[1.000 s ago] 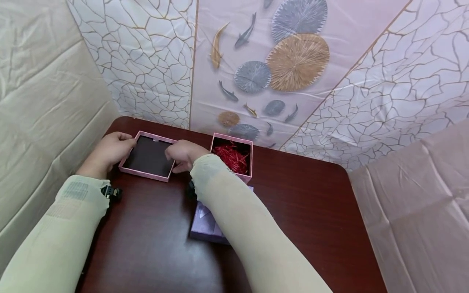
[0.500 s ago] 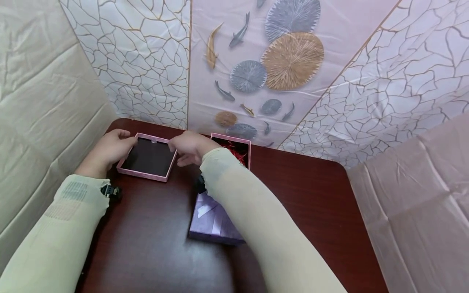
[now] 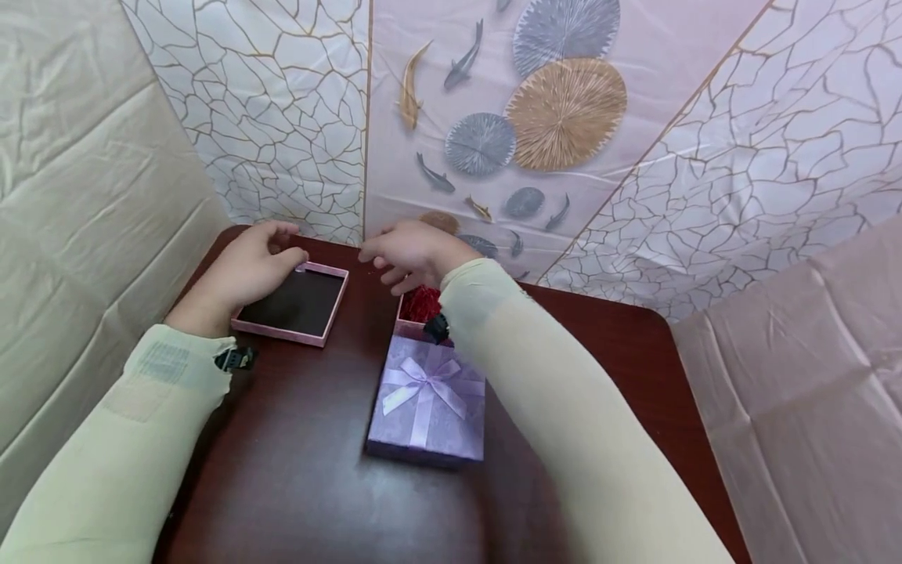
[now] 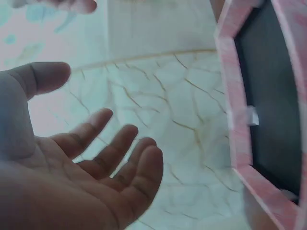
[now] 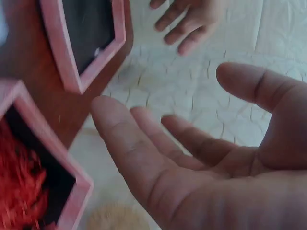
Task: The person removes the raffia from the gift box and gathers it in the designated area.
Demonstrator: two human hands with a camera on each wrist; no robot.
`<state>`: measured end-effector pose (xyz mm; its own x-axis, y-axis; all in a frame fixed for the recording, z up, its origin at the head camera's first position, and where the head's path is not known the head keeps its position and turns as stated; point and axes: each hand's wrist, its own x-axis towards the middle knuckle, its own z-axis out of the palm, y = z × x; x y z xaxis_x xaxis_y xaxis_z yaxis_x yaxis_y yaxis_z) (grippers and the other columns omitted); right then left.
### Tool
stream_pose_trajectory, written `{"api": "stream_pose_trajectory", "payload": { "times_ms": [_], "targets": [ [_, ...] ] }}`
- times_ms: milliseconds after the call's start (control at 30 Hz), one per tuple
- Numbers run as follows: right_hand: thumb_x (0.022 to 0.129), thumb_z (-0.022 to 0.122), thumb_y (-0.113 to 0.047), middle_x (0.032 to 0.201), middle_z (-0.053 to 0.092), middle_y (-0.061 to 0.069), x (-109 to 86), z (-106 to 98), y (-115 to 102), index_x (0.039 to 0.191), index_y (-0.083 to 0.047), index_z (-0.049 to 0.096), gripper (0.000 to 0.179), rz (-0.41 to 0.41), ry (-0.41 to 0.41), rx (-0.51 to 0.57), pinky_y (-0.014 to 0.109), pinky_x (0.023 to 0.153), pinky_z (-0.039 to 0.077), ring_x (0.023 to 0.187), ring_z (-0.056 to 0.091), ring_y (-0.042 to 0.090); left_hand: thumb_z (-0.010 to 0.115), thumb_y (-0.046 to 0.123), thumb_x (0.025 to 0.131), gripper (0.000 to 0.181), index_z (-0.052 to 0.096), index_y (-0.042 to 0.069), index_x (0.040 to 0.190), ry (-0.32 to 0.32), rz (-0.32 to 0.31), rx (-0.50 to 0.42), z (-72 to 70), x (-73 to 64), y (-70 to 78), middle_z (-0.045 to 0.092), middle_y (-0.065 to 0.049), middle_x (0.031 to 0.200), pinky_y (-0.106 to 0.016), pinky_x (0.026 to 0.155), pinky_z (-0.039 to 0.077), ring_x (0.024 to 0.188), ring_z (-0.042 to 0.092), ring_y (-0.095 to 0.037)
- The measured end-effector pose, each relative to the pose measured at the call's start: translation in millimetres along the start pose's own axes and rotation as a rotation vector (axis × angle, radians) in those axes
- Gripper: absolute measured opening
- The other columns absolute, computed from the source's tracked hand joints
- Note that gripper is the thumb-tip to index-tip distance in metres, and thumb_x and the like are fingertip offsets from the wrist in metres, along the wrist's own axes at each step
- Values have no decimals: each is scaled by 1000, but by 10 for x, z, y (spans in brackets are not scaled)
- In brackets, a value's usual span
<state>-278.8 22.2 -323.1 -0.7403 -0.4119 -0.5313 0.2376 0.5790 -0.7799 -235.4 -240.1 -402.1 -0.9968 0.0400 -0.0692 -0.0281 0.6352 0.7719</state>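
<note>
My left hand hovers over the left side of a shallow pink box lid with a dark inside. In the left wrist view its fingers are loosely bent, with nothing between them and the thumb. My right hand is raised over a pink box filled with red shredded paper. The right wrist view shows its fingers and thumb apart, holding nothing, beside the box and its red paper. Hand and sleeve hide much of the pink box in the head view.
A purple gift box with a lilac ribbon bow lies just in front of the pink box. All stand on a dark red-brown table. Patterned cloth hangs behind, and beige cloth walls off the left side.
My right hand has left the pink lid's right edge, moving right and up over the pink box. My left hand has released the lid's left edge and risen rightward. The purple box's bow is now uncovered.
</note>
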Motion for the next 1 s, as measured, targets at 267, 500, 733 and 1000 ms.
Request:
{"api": "stream_pose_trajectory", "payload": {
  "times_ms": [267,500,733,1000],
  "targets": [
    [105,74,-25,142,65,19,-28,-329,111,151,-5,60,52,40,55,-109,63,116,57,138,68,48,69,41,107,68,52,13,166,-87,209,93,228,168,499,49,-23,168,-65,127,41,156,49,-43],
    [107,71,-28,156,63,17,-29,-448,207,140,-10,67,38,57,30,-266,63,118,56,140,66,43,71,45,105,79,43,10,171,-194,314,228,528,355,679,42,-20,177,-61,135,35,164,42,-41],
    [105,74,-31,138,67,5,-16,-529,338,140,-13,67,40,56,76,-429,62,111,60,126,66,31,70,66,102,101,34,7,176,-244,421,406,824,416,626,30,-25,182,-66,137,28,170,28,-48],
    [99,79,-37,124,71,3,27,-570,410,130,-15,71,39,52,94,-685,41,81,64,106,66,22,54,97,93,129,22,7,180,-237,457,574,1068,459,570,13,-22,189,-66,141,14,175,9,-51]
  ]
}}
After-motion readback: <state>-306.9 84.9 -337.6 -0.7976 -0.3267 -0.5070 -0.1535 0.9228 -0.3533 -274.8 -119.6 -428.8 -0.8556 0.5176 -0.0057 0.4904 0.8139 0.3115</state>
